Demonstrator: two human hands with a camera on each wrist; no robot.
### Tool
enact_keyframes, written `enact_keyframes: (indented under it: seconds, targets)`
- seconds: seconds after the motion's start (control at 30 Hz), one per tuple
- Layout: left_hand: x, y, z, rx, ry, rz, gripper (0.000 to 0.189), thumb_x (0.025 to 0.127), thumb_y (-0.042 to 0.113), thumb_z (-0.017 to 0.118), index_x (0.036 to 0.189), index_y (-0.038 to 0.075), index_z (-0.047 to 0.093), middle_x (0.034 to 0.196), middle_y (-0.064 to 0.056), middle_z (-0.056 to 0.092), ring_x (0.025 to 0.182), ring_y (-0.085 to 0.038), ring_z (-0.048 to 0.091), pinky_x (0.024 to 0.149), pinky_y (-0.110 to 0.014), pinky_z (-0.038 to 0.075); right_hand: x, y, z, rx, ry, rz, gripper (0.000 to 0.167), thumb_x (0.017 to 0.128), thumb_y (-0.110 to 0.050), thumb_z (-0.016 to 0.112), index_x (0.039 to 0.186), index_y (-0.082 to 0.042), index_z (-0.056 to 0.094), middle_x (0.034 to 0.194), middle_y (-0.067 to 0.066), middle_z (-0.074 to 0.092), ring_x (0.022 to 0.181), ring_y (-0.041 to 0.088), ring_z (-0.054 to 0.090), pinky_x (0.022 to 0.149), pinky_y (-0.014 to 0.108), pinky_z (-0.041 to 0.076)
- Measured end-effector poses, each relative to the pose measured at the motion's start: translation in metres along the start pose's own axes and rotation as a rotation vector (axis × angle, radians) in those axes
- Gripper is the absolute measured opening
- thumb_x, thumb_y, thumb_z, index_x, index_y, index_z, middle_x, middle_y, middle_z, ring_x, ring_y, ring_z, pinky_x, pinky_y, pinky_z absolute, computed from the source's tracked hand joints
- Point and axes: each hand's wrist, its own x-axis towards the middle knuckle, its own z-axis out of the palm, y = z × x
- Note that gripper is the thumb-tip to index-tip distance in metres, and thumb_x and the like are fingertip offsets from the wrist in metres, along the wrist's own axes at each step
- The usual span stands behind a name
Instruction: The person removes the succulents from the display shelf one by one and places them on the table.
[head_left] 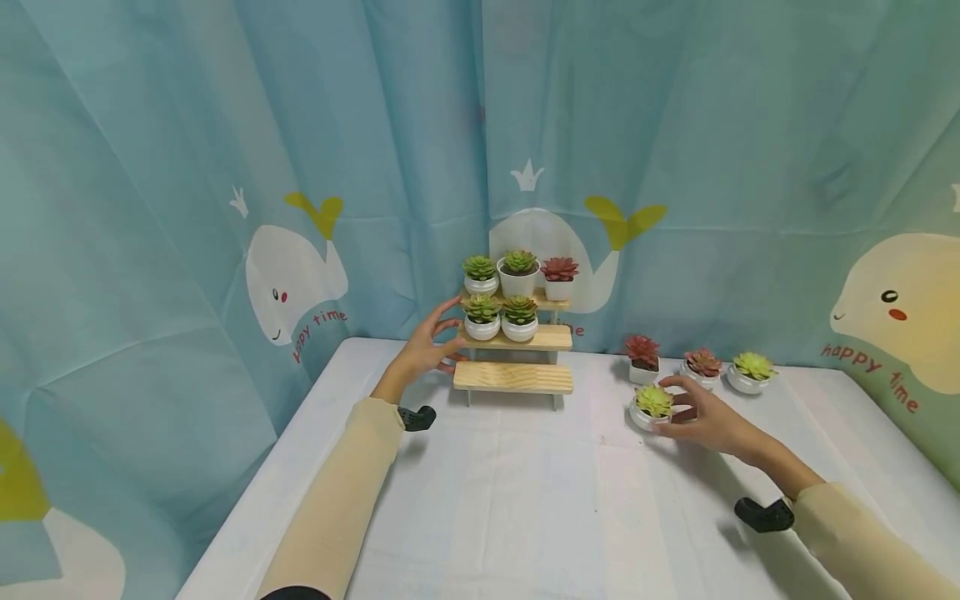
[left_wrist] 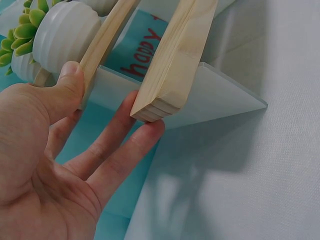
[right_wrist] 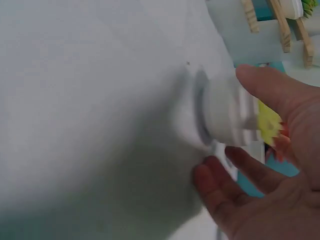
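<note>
My left hand (head_left: 423, 350) is at the left end of a three-step wooden shelf stand (head_left: 513, 377). Its thumb (left_wrist: 72, 75) touches the end of the middle board, and extended fingers (left_wrist: 145, 140) meet the end of the lowest board (left_wrist: 175, 75). Three potted succulents stand on the top step, and two green ones (head_left: 482, 317) on the left of the middle step. On the right, my right hand (head_left: 701, 421) holds a yellow-green succulent in a round white pot (head_left: 651, 406) between thumb and fingers. That pot (right_wrist: 222, 110) is blurred, close to the tablecloth.
Behind the right hand stand a red succulent in a square pot (head_left: 643, 360), a reddish one in a round pot (head_left: 702, 367) and a yellow-green one (head_left: 752, 372). A white cloth covers the table (head_left: 525, 500). A blue whale-print curtain (head_left: 420, 167) hangs along the back.
</note>
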Motion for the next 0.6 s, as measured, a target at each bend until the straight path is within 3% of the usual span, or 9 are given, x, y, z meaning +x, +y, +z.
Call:
enact_keyframes:
  seconds: [0.23, 0.6]
  targets:
    - [-0.001, 0.001, 0.000, -0.005, -0.002, -0.004, 0.078, 0.103, 0.019, 0.066, 0.164, 0.038, 0.022, 0.163, -0.016, 0.033, 0.099, -0.052, 0.068, 0.075, -0.052, 0.062, 0.000, -0.014, -0.017, -0.012, -0.038, -0.030, 0.082, 0.094, -0.023, 0.078, 0.155, -0.001, 0.026, 0.146, 0.038, 0.043, 0.115, 0.046, 0.062, 0.085, 0.049, 0.059]
    - [-0.001, 0.000, -0.001, 0.001, -0.005, -0.005, 0.077, 0.103, 0.019, 0.065, 0.164, 0.037, 0.022, 0.162, -0.016, 0.034, 0.098, -0.050, 0.069, 0.076, -0.053, 0.061, 0.002, -0.044, -0.035, -0.099, 0.047, -0.101, 0.080, 0.095, -0.030, 0.077, 0.154, -0.005, 0.029, 0.147, 0.034, 0.046, 0.125, 0.055, 0.054, 0.092, 0.057, 0.055]
